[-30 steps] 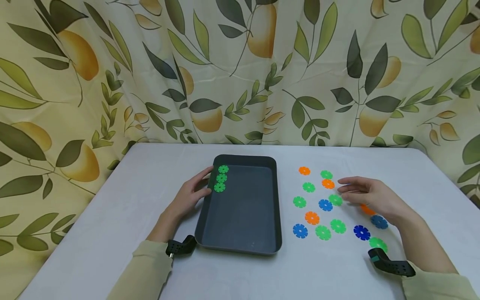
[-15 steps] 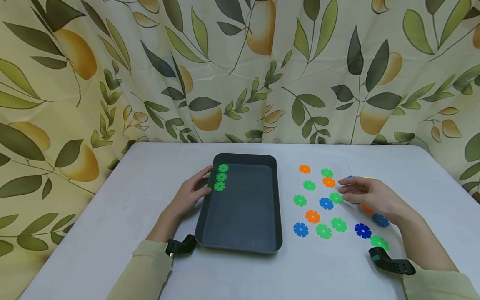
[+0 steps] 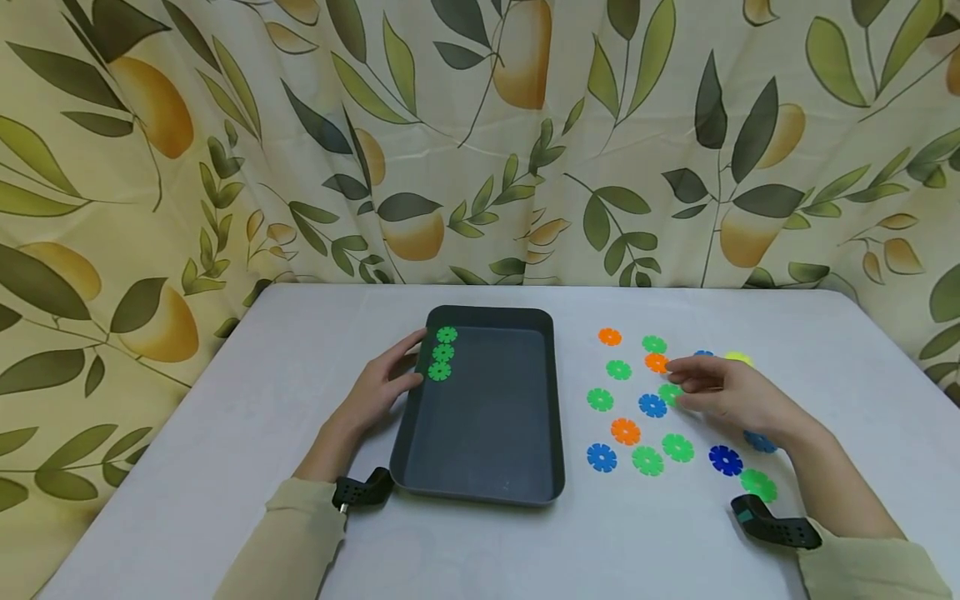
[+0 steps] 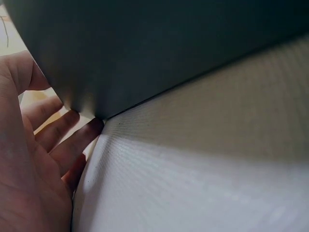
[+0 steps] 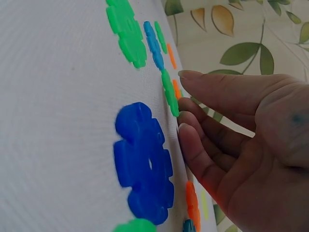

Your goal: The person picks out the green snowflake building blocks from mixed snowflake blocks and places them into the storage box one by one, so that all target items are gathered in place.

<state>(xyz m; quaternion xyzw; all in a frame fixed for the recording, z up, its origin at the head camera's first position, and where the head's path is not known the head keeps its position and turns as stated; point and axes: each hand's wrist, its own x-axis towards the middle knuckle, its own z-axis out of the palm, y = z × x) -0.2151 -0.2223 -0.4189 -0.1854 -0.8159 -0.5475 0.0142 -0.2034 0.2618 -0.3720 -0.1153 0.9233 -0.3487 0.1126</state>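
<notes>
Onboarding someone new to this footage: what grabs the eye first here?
The scatter of bright green, orange and blue flower-shaped plastic discs on the white table, right of the dark grey rectangular tray. Three green discs line the tray's far left edge. The right hand reaches into the scatter; the left hand touches the tray's left rim.

tray (image 3: 553,400): 1 | green discs (image 3: 443,353): 10 | orange discs (image 3: 625,431): 3 | blue discs (image 3: 602,457): 5 | hands (image 3: 378,385): 2

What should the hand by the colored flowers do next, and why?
Probably pinch the green disc at the right hand's fingertips. Three green discs already lie in the tray, which the left hand touches.
</notes>
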